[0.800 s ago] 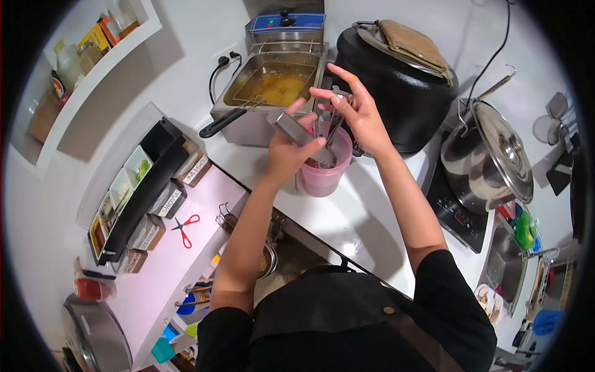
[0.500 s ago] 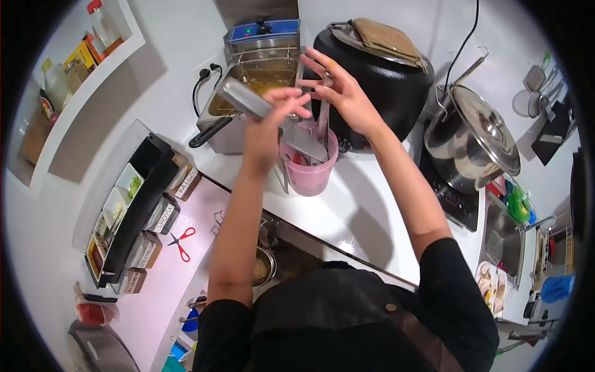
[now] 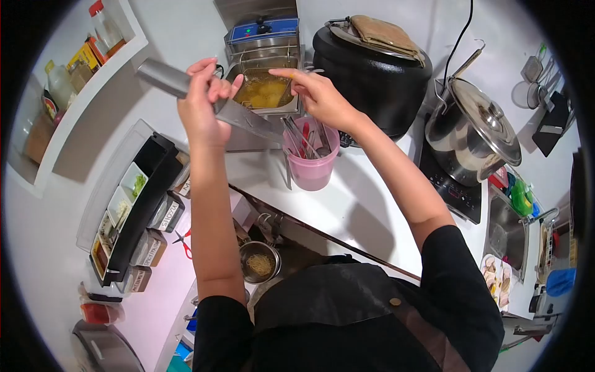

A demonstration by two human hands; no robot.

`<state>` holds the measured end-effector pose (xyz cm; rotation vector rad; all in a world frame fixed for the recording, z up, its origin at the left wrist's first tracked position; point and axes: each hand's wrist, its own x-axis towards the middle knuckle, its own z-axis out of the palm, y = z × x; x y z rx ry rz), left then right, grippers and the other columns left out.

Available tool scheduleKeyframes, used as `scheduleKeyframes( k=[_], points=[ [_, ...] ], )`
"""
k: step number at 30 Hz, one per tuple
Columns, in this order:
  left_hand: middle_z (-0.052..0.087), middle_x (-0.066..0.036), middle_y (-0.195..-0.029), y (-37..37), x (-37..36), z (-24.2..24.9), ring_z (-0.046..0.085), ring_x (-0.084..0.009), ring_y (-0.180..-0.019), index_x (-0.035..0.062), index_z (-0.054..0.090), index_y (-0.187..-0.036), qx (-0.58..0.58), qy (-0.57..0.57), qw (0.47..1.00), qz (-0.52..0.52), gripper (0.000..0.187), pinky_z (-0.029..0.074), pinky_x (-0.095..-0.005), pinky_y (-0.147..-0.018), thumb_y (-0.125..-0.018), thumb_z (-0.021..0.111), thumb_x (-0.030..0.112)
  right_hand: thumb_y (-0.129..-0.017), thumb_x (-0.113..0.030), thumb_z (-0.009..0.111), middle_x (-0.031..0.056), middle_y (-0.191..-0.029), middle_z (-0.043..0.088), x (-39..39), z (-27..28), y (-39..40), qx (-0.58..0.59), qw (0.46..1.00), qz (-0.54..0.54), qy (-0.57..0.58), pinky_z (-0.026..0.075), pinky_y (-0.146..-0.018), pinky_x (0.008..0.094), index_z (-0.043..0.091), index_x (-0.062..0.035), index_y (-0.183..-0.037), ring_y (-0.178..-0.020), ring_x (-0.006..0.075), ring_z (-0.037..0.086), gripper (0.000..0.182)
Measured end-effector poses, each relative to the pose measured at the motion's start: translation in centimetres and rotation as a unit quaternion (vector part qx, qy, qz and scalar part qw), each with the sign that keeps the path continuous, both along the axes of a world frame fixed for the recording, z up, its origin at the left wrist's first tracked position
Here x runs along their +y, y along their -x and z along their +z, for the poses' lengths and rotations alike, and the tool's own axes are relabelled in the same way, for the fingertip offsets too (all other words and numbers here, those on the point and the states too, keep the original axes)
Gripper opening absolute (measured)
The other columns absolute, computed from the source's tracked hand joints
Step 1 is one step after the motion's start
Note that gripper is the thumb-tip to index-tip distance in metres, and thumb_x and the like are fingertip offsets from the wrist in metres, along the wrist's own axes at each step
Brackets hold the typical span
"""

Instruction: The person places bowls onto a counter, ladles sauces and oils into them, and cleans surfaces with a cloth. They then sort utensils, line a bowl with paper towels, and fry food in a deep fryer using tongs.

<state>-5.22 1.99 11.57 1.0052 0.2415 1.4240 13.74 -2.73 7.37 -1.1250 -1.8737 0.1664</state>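
My left hand [image 3: 204, 105], its fingers partly bent, grips a long flat grey utensil [image 3: 245, 119] that slants down toward the pink bucket [image 3: 310, 173]. Several metal utensils and something red stand in that bucket. My right hand [image 3: 325, 99] is above the bucket, index finger stretched out over the right edge of the deep fryer [image 3: 232, 136]. A slim metal utensil [image 3: 286, 97] shows under its bent fingers, mostly hidden by them. Yellowish food [image 3: 263, 97] lies in the fryer's bubbling oil.
A black soup warmer [image 3: 372, 80] with a folded brown cloth [image 3: 387, 32] stands behind my right hand. Farther right, a steel pot [image 3: 462, 139] sits on an induction cooker [image 3: 455, 195]. At left are a condiment box [image 3: 136, 204], red-handled scissors [image 3: 186, 247] and a pot with noodles [image 3: 260, 265].
My left hand has moved left with the grey utensil, away from the right hand. The right hand has lowered slightly, its fingers more bent, and the fryer's oil shows more fully.
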Motion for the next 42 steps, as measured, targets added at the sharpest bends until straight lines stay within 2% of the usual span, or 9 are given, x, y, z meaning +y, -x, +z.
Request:
scheduleKeyframes(
  k=[5, 10, 16, 19, 23, 24, 28, 36, 42],
  points=[
    [0.040, 0.003, -0.056, -3.9, 1.0, -2.2, 0.045, -0.0077, -0.050, 0.0050, 0.050, -0.084, 0.120, -0.026, 0.987, 0.107, 0.022, 0.044, -0.0247, -0.055, -0.082, 0.065, 0.021, -0.087, -0.005, 0.045, 0.0226, -0.098, 0.057, 2.8, 0.4, 0.9, -0.027, 0.999, -0.009, -0.038, 0.042, -0.081, 0.0412, 0.030, -0.0135, -0.133, -0.092, 0.0371, 0.055, 0.050],
    [0.047, -0.001, -0.058, -4.2, 1.3, -1.2, 0.048, -0.0092, -0.051, 0.0031, 0.049, -0.086, 0.137, -0.002, 0.973, 0.185, 0.033, 0.036, -0.0227, -0.048, -0.081, 0.065, 0.032, -0.092, -0.059, 0.012, 0.0243, -0.133, 0.035, 5.0, 1.1, 1.0, 0.073, 0.994, 0.050, 0.057, 0.026, -0.101, 0.0369, 0.021, 0.0011, -0.133, -0.125, 0.0345, 0.034, 0.074],
    [0.044, -0.002, -0.055, -1.4, -0.3, 2.4, 0.046, -0.0101, -0.051, 0.0041, 0.047, -0.071, -0.013, -0.022, 0.981, 0.193, 0.033, 0.039, -0.0235, -0.051, -0.086, 0.059, 0.031, -0.086, -0.068, 0.007, 0.0232, -0.141, 0.024, 7.3, 2.0, 1.5, 0.076, 0.987, 0.017, 0.139, 0.021, -0.105, 0.0372, 0.015, 0.0023, -0.138, -0.132, 0.0319, 0.024, 0.088],
    [0.043, -0.001, -0.056, -2.5, 0.8, -1.3, 0.048, -0.0111, -0.053, 0.0053, 0.045, -0.072, 0.013, -0.022, 0.985, 0.168, 0.032, 0.041, -0.0244, -0.054, -0.087, 0.059, 0.031, -0.088, -0.063, 0.004, 0.0118, -0.149, -0.009, 8.6, 3.5, 1.8, 0.062, 0.973, 0.061, 0.215, 0.002, -0.111, 0.0344, -0.005, -0.0020, -0.141, -0.137, 0.0221, -0.010, 0.081],
    [0.045, 0.000, -0.060, -4.5, 1.7, -7.1, 0.050, -0.0132, -0.056, 0.0054, 0.044, -0.083, 0.048, -0.005, 0.989, 0.138, 0.029, 0.042, -0.0265, -0.056, -0.087, 0.059, 0.030, -0.073, -0.081, 0.005, 0.0132, -0.149, -0.001, 9.5, 5.1, 2.3, 0.037, 0.951, 0.020, 0.307, 0.029, -0.103, 0.0383, -0.003, -0.0060, -0.142, -0.137, 0.0301, 0.009, 0.102],
    [0.046, 0.000, -0.062, -4.9, 1.4, -7.9, 0.051, -0.0130, -0.057, 0.0049, 0.045, -0.084, 0.059, 0.012, 0.989, 0.136, 0.029, 0.042, -0.0267, -0.057, -0.087, 0.059, 0.030, -0.068, -0.086, 0.007, 0.0166, -0.149, 0.007, 10.1, 5.2, 2.3, 0.030, 0.949, 0.016, 0.314, 0.043, -0.081, 0.0398, 0.000, -0.0092, -0.143, -0.113, 0.0326, 0.043, 0.108],
    [0.054, -0.004, -0.075, -6.1, 1.0, -10.2, 0.055, -0.0137, -0.072, 0.0010, 0.051, -0.086, 0.152, 0.008, 0.985, 0.084, 0.030, 0.041, -0.0258, -0.063, -0.085, 0.061, 0.029, -0.068, -0.087, 0.009, 0.0229, -0.117, 0.039, 12.1, 6.1, 3.2, 0.023, 0.934, 0.003, 0.356, 0.033, -0.059, 0.0326, 0.012, -0.0055, -0.143, -0.066, 0.0172, 0.030, 0.110],
    [0.062, -0.005, -0.083, -6.0, 1.5, -12.9, 0.054, -0.0125, -0.076, -0.0016, 0.063, -0.088, 0.288, -0.001, 0.957, -0.039, 0.019, 0.041, -0.0257, -0.069, -0.076, 0.059, 0.013, -0.064, -0.089, 0.012, 0.0204, -0.104, 0.039, 15.6, 4.8, 5.6, -0.017, 0.882, 0.008, 0.472, 0.038, -0.071, 0.0388, 0.015, 0.0039, -0.139, -0.082, 0.0270, 0.040, 0.120],
    [0.063, -0.005, -0.085, -5.7, 2.4, -13.5, 0.057, -0.0138, -0.081, -0.0010, 0.064, -0.090, 0.285, -0.047, 0.956, -0.047, 0.019, 0.042, -0.0275, -0.073, -0.076, 0.062, 0.012, -0.066, -0.087, 0.009, 0.0294, -0.131, 0.029, 16.2, 3.0, 7.9, -0.043, 0.851, -0.005, 0.523, 0.038, -0.085, 0.0482, 0.010, 0.0051, -0.140, -0.105, 0.0370, 0.042, 0.118]
  ],
)
